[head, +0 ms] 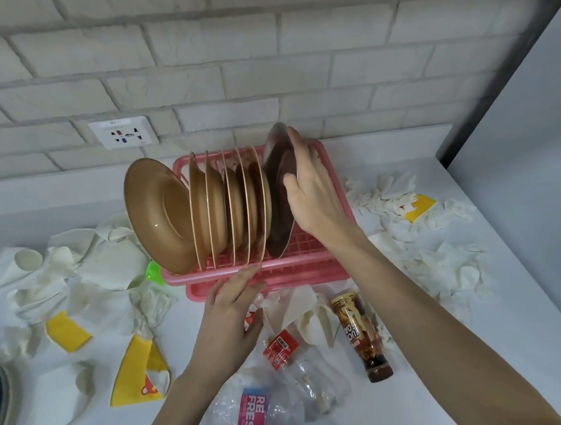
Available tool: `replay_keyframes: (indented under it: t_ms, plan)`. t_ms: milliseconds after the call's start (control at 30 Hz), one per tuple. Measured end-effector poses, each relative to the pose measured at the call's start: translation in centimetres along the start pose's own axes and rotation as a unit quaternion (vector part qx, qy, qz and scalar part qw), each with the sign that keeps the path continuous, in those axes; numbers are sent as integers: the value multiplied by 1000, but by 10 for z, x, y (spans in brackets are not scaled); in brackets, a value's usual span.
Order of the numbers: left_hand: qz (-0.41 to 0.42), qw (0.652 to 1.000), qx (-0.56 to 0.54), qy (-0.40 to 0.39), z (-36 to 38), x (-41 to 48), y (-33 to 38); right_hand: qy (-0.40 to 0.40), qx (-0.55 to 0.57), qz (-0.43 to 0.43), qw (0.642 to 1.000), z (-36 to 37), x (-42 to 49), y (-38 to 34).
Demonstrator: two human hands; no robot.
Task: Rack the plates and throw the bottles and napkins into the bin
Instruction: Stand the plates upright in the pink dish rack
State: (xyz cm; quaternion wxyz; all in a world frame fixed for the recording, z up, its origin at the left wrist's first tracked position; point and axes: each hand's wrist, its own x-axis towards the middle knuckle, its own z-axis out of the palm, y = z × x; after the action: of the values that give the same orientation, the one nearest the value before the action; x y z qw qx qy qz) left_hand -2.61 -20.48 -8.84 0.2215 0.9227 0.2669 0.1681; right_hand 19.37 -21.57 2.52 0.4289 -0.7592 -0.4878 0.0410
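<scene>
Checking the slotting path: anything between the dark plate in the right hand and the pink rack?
Nothing visible. The dark plate, held by the right hand, is down in the pink rack beside the tan plates, bare grid to its right. The left hand is at the front rim, aside.

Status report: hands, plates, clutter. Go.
Right hand grips dark plate, on edge at right end of pink rack. Left hand open, fingers at rack's front rim. Bottles, napkins litter counter, not yet binned.
</scene>
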Motion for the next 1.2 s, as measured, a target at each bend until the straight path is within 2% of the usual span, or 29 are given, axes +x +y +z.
replay_keyframes:
  t_ms: [300, 800, 933, 1100, 1200]
  plan:
    - [-3, 1000, -6, 0, 2, -2, -1, -31, -48, -33, 998, 28, 2, 11]
    - [-2, 1000, 0, 3, 4, -3, -1, -7, -51, -54, 997, 49, 2, 8]
    - [2, 1000, -1, 5, 4, -3, -1, -7, -25, -41, 999, 52, 0, 6]
    - [2, 1000, -5, 4, 5, -3, 0, 5, 71, 22, 997, 55, 5, 1]
    - [-1, 1000, -3, 3, 5, -4, -1, 0, 84, 24, 996, 58, 9, -1]
